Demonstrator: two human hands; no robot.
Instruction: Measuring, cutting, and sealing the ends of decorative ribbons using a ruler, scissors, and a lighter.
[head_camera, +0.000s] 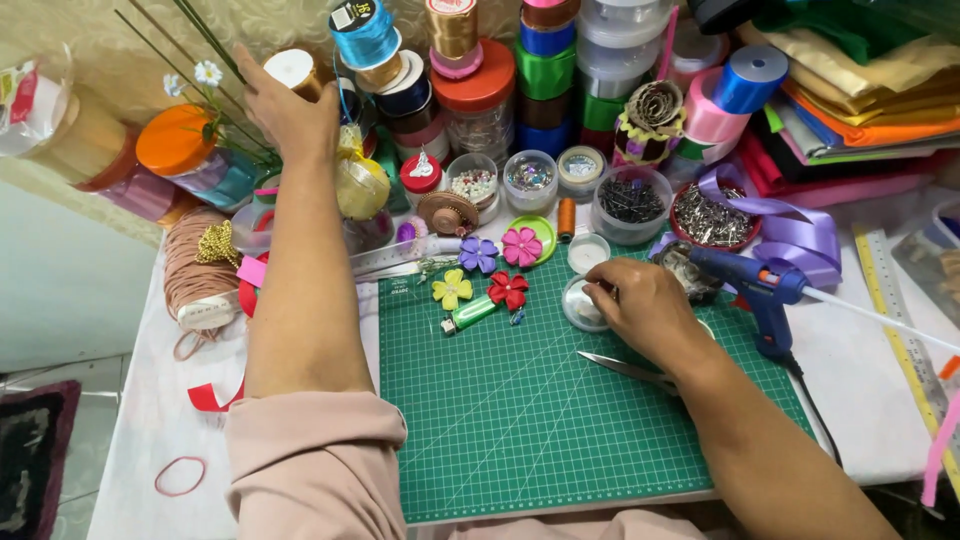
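Left hand (290, 110) grip clamped on ribbon spool (293, 70); right hand (640, 305) fingertips together, pinching inside small clear container (580, 303).

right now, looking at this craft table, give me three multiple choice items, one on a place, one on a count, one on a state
1. Where does the blue glue gun lie?
A. at the right edge of the green cutting mat
B. on the floor
C. on the stacked fabric

2. How many ribbon flowers lie on the mat's upper left part?
A. two
B. four
C. seven

3. What is the left hand doing?
A. resting flat on the mat
B. holding scissors
C. reaching up to a ribbon spool at the back

Answers:
1 A, the gun sits right of the right hand, beside the mat's edge.
2 B, purple, pink, yellow and red flowers show.
3 C, its fingers touch a white-topped spool among the rolls.
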